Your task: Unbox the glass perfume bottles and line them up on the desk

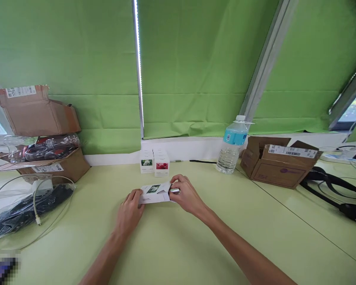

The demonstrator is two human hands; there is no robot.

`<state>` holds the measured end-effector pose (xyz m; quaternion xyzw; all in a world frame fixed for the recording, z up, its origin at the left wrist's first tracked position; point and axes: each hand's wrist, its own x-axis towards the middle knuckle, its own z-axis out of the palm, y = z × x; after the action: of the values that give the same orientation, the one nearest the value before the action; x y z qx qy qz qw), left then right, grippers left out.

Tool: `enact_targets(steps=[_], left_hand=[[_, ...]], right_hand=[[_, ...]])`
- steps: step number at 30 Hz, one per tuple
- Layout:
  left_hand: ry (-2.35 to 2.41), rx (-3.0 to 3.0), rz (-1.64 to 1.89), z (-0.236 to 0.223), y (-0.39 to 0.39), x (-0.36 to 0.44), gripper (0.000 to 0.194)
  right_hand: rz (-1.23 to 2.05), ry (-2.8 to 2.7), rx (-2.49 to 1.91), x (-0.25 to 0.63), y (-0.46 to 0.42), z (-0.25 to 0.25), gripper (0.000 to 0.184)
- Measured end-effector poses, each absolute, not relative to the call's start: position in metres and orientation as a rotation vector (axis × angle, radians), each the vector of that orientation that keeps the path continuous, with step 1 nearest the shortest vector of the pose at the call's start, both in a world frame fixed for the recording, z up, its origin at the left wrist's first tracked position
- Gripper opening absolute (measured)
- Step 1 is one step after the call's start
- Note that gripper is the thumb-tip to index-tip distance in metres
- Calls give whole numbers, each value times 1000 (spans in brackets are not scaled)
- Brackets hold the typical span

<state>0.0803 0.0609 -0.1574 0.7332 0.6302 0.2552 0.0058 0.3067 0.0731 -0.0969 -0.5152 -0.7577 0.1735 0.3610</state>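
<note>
A small white carton (154, 197) with a green-and-white picture on top lies on its side on the pale green table. Its left end is gripped by my left hand (129, 213), fingers curled round it. At the right end, where a flap appears raised, my right hand (186, 196) is closed on a shiny silver cap (175, 190). Whatever is beneath that cap is hidden by the box and fingers. Just behind stand several similar white boxes, one with a red picture (161, 166) and one with a white-flower picture (146, 162).
A large water bottle (231, 146) and an open brown carton (280, 166) stand back right, with black straps (329, 186) beside them. Stacked cartons (44, 114) holding plastic bottles are at the left, near a pale cable (37, 208) and a bagged black item (20, 213).
</note>
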Motion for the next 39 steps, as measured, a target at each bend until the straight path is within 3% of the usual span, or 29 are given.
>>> enact_targets(steps=[11,39], left_hand=[[2013,2365,838,-160,64,75,37],[2297,2405,761,-161,71,60,39]], right_hand=[[828,-1788,-1379,302,72,-105,17],[766,-1774,-1401,317,78,-94,16]])
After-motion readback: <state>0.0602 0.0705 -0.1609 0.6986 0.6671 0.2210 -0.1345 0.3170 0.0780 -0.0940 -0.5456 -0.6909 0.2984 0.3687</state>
